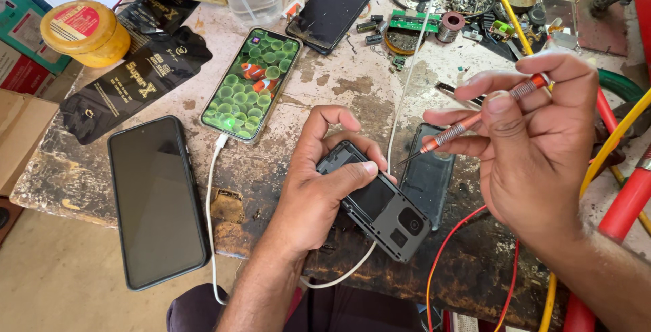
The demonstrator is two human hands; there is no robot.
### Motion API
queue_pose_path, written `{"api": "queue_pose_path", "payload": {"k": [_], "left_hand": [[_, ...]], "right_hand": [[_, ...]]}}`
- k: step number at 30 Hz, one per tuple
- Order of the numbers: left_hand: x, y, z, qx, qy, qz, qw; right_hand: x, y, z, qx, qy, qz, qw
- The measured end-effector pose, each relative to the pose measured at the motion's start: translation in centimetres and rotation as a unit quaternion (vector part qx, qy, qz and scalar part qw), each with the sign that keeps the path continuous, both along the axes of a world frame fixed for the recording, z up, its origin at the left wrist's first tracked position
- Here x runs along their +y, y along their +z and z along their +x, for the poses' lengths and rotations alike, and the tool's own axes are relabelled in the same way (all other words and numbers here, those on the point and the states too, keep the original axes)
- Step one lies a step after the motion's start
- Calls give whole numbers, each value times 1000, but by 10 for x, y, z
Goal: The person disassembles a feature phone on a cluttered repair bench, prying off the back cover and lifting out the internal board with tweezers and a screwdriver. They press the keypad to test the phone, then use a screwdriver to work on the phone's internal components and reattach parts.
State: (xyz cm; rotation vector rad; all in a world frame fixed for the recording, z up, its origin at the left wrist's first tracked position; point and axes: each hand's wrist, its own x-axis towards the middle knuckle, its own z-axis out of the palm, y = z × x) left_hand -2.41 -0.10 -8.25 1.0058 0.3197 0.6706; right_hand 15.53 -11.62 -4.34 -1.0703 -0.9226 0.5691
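Head view: left hand (319, 189) clamps dark phone frame (380, 203) against bench (352, 88), thumb across it. Right hand (536, 149) pinches orange screwdriver (475, 120), tip just above frame. Black back cover (428, 176) btwn hands. Lit phone (252, 82) beyond left hand.

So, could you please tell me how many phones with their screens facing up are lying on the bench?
3: a dark phone at the near left edge, a lit phone on a white cable mid-bench, and another dark phone at the far edge. Clutter may hide more.
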Motion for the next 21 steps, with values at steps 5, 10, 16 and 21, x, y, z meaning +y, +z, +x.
{"api": "queue_pose_path", "payload": {"k": [5, 10, 16, 21], "left_hand": [[0, 0, -2, 4, -13, 11, 1000], [1, 0, -4, 0, -30, -4, 1000], [1, 2, -4, 17, -32, 11, 999], [1, 3, -4, 24, -32, 14, 999]], "right_hand": [[-3, -3, -2, -55, 5, 2, 998], [-10, -4, -4, -133, 2, 2, 991], [-12, -8, -8, -197, 0, 28, 980], [-12, -6, -9, -209, 1, 23, 978]]}}
